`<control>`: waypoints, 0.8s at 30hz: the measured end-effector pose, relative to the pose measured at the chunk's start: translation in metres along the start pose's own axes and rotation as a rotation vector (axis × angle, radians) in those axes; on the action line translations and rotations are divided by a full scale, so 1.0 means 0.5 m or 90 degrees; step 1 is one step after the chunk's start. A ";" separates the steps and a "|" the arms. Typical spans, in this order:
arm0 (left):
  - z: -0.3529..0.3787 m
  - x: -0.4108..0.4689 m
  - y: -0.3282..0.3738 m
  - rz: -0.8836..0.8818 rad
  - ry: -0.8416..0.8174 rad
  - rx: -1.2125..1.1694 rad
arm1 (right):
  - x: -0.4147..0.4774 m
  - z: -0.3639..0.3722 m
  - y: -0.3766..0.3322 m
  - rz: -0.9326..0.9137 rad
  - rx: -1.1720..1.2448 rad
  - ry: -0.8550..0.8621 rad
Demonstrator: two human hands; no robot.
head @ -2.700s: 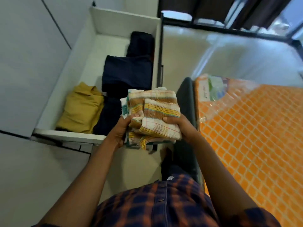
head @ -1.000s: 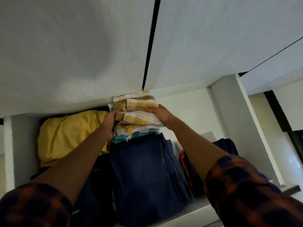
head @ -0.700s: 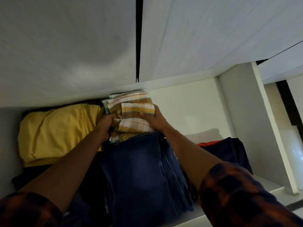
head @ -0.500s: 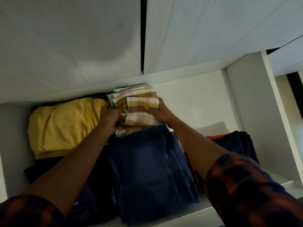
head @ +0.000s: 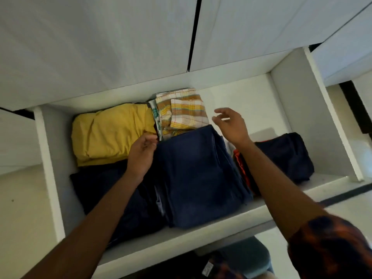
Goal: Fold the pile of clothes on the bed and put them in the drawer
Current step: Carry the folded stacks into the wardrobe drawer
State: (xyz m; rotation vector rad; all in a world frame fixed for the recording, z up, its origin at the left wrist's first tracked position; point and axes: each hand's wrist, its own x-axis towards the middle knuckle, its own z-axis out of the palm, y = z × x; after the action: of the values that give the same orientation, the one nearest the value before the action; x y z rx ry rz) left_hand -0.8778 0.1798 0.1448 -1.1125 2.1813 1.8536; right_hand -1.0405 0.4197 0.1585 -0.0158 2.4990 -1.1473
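Head view, drawer (head: 181, 245) with checked cloth (head: 181, 109), yellow garment (head: 108, 135), navy jeans (head: 197, 178), left hand (head: 141, 156), right hand (head: 231, 125), fingers (head: 220, 110) apart

The bare left grip (head: 141, 156) reaches forward, fingers loosely curled, thumb near the fingertips, holding nothing. The bare right grip (head: 231, 125) hovers further forward, fingers relaxed and slightly spread, its arm emerging from a dark checked sleeve (head: 330, 248).

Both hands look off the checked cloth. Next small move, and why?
Likely withdraw both hands from the drawer. The checked cloth lies folded at the back, beside the yellow garment and behind the jeans; the left hand and right hand hover open, holding nothing.
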 end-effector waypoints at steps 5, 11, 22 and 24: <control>-0.051 -0.117 -0.038 0.191 -0.034 0.115 | -0.270 0.004 0.034 -0.035 0.047 0.057; -0.080 -0.284 -0.090 0.246 -0.210 0.219 | -0.530 0.074 0.135 -0.195 -0.201 0.088; 0.010 -0.521 -0.221 0.450 -0.438 0.433 | -0.716 0.092 0.222 -0.238 -0.391 0.118; 0.033 -0.530 -0.221 0.441 -0.449 0.462 | -0.710 0.081 0.238 -0.238 -0.401 0.107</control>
State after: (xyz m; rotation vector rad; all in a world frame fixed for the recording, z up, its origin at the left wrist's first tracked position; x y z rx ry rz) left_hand -0.6278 0.3180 0.1774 0.4117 2.5058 1.0748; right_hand -0.6801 0.5296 0.1690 -0.5969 2.9882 -0.4400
